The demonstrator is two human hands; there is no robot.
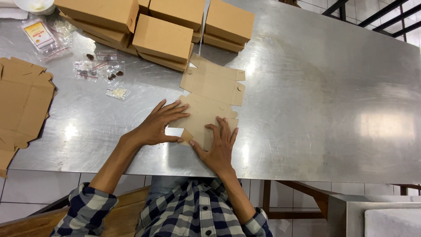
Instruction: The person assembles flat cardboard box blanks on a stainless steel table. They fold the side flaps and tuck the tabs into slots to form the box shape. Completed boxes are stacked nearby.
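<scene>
Flat die-cut cardboard blank (pixel 212 103) lies on the steel table (pixel 324 96), close to the near edge, mostly unfolded; only the near-left corner flap looks lifted, so the folding seems barely begun. Beyond the blank sit several finished brown boxes (pixel 163 40), stacked, which suggests a batch partly done. Far left of the blank, a stack of flat blanks (pixel 22 103) waits. Left hand (pixel 158 123) open, fingers spread, palm down on the blank's left edge, thumb at the corner flap. Right hand (pixel 218 147) open too, fingers flat, pressing the blank's near end. Neither hand grips anything. Small plastic bags (pixel 98 70) lie up-left of the blank.
</scene>
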